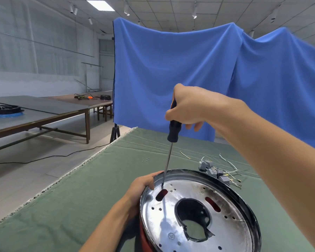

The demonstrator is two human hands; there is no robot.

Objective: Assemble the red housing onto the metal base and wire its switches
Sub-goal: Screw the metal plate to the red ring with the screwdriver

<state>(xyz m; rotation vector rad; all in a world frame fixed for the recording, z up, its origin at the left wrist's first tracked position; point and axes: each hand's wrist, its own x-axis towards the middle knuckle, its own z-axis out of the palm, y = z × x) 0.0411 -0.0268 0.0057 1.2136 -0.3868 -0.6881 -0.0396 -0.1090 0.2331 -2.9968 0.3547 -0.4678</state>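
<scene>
Shiny round metal base (198,231), perforated.

To the left of the metal base (198,211), your green cloth (84,193) lies open for a hand to pass. Far right, switches (214,170) and loose wires (231,171) crowd the rim, possibly touching it, and small screws (146,159) sit on the far cloth.

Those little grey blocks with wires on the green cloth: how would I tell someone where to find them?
Start at the big shiny metal dish on the green cloth. Just past its far right rim lies a cluster of small grey switches. Unlike the loose screws farther left, they are boxy and trail thin pale wires.
</scene>
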